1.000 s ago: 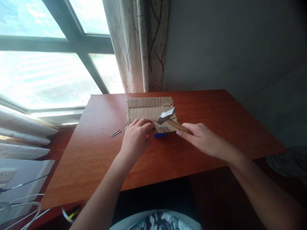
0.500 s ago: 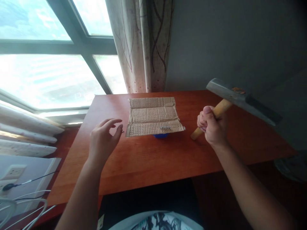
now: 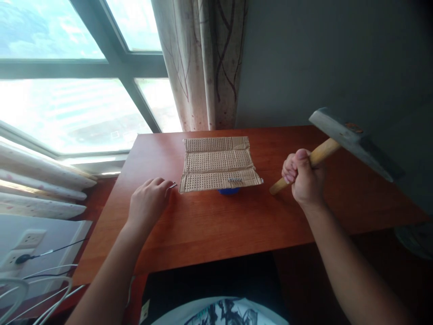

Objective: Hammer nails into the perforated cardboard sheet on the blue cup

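Observation:
My right hand [image 3: 306, 178] is wrapped round the wooden handle of a hammer [image 3: 326, 151], whose steel head is raised at the upper right. On the left, my left hand [image 3: 149, 201] is closed in a pinch on a small nail-like metal piece [image 3: 173, 185] that pokes out past the fingertips. Just right of it lies a creased sheet of perforated cardboard [image 3: 216, 161], full of rows of small holes. Several small shiny metal pieces [image 3: 234, 179] sit at its near right part. Under its near edge a blue object [image 3: 229, 191] shows, mostly hidden.
All this rests on a reddish-brown wooden table [image 3: 209, 225]. A window [image 3: 74, 108] and patterned curtain [image 3: 203, 67] stand behind and left. A wall socket with a plug [image 3: 23, 258] and white cables [image 3: 50, 298] are at the lower left.
My left fingers, apart before, have closed on the small metal piece beside the cardboard. The hammer in my right hand has shifted slightly to the right; the whole view has also shifted a little.

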Demonstrator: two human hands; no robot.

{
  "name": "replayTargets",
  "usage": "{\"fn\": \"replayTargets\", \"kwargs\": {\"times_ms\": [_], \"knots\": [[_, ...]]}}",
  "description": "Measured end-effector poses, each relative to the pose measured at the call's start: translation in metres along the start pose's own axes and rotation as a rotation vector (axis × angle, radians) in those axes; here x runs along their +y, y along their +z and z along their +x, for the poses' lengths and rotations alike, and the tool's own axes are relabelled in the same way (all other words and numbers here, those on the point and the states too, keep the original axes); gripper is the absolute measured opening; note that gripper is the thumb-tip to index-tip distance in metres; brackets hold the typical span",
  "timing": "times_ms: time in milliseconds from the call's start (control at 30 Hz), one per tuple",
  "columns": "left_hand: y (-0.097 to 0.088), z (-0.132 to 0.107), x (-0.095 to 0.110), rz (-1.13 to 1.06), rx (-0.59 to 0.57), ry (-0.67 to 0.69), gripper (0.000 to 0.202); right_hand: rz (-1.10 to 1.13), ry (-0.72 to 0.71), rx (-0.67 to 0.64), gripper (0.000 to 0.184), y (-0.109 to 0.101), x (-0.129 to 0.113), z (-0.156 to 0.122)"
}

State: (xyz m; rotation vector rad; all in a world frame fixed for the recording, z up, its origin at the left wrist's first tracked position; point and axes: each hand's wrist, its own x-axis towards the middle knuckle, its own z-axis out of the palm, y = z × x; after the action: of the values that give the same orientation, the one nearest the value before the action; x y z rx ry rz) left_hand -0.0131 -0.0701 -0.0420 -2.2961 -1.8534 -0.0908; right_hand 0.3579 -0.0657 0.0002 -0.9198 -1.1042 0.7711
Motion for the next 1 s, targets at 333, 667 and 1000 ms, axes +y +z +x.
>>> {"fn": "replayTargets", "kwargs": {"times_ms": [333,667,1000], "knots": [[-0.002,0.003,0.003,-0.005,-0.095,0.011,0.027,0.016,-0.005,0.007,0.052,-0.004,0.002,-0.002],[-0.056,0.004,0.037,-1.166,0.394,-0.221,0.018,-0.001,0.007,-0.013,0.051,-0.003,0.001,-0.004],[-0.049,0.035,0.111,-0.99,0.322,0.068,0.006,-0.033,0.004,-0.014,0.052,-0.003,0.002,-0.005]]}}
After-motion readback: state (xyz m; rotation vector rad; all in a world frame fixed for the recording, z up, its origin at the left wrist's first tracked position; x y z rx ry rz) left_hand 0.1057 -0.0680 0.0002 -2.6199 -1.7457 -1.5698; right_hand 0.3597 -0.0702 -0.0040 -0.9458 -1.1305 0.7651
